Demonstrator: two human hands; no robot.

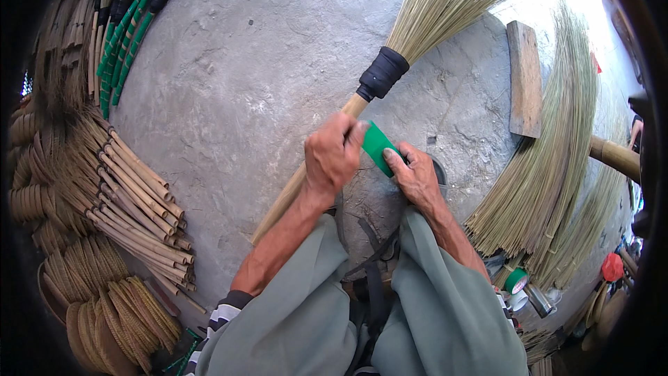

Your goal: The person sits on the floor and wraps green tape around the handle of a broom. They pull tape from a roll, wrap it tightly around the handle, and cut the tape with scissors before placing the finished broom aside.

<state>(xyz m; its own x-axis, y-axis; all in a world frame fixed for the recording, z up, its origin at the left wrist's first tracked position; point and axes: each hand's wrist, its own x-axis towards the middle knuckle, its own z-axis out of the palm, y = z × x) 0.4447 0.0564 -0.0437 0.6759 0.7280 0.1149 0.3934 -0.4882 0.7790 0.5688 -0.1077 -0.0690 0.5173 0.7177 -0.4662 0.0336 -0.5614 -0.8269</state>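
Observation:
A straw broom (pixel 449 10) slants across the middle, its bristles far right and its bare wooden handle (pixel 282 202) toward me. Black binding (pixel 383 73) wraps the neck of the bristles. My left hand (pixel 332 153) is closed around the handle just below the binding; its fingertips are slightly blurred. A short piece of green tape (pixel 378 146) stretches between the two hands, one end at my left fingers. My right hand (pixel 416 173) pinches the other end between thumb and fingers, close to my right knee.
Bundles of brooms with short handles (pixel 142 198) and coiled braided cord (pixel 129 320) lie at left. Green-wrapped broom handles (pixel 125 49) stand far left. On the right are loose straw (pixel 543 181), a wooden block (pixel 525 80) and a green tape roll (pixel 515 280).

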